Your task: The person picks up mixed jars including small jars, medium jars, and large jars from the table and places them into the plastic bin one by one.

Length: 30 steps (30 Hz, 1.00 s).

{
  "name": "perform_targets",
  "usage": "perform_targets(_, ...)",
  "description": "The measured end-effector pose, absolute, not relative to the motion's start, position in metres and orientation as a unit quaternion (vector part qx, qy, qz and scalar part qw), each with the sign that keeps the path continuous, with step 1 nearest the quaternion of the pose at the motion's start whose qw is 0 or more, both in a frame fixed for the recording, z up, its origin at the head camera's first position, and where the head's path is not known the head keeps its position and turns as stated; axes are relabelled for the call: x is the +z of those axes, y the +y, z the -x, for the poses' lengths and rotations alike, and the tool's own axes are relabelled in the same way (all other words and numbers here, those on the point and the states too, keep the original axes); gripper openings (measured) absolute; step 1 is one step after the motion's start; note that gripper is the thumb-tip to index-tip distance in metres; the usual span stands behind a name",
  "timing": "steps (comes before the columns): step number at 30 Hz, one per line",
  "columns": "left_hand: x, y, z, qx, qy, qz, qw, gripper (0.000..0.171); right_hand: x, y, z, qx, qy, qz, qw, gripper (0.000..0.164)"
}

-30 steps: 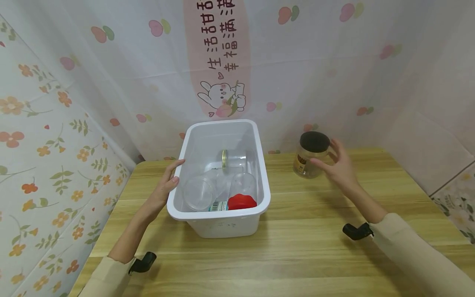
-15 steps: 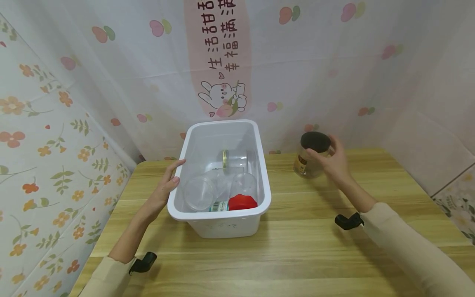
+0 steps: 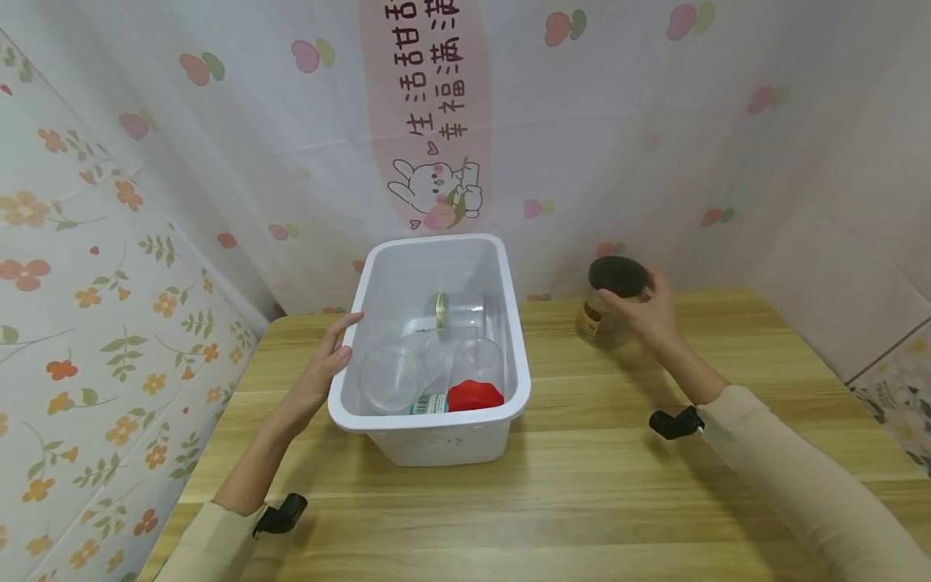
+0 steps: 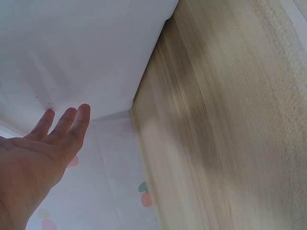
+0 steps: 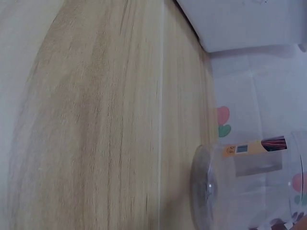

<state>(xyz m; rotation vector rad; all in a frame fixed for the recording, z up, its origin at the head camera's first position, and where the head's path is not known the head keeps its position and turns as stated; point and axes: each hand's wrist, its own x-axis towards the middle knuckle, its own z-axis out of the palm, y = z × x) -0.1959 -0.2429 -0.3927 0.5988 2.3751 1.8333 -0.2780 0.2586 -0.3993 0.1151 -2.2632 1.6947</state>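
Note:
My left hand (image 3: 316, 376) touches the left side of a white plastic bin (image 3: 429, 440), its fingers fairly straight. Below the rim, several fingertips (image 4: 82, 111) lie against the outer wall in the left wrist view. At the back right of the table, my right hand (image 3: 650, 311) grips a clear jar (image 3: 595, 323) near its black lid (image 3: 617, 276), thumb in front and fingers behind. The jar is upright and carries a yellow and dark label (image 5: 254, 146). Only a sliver of that hand shows in the right wrist view.
Inside the bin lie a jar with a gold lid (image 3: 465, 313), a clear round container (image 3: 391, 378), a container with a red lid (image 3: 474, 396) and other clear pieces. The wooden table (image 3: 575, 501) ends at a patterned curtain (image 3: 553, 162) behind.
My right hand has moved slightly left, closing in on the jar, and its thumb now lies at the lid's front. My left hand and the bin have stayed put.

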Motion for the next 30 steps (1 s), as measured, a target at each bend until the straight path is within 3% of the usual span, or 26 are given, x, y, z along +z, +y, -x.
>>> perform_targets(14, -0.393, -0.244, 0.195, 0.600, 0.773, -0.201, 0.044, 0.052, -0.422, 0.276, 0.283, 0.551, -0.816, -0.029, 0.170, 0.076)
perform_targets(30, -0.393, -0.243, 0.195, 0.598, 0.776, -0.198, 0.042, 0.053, -0.422, 0.280, 0.276, 0.544, -0.820, -0.042, 0.174, 0.075)
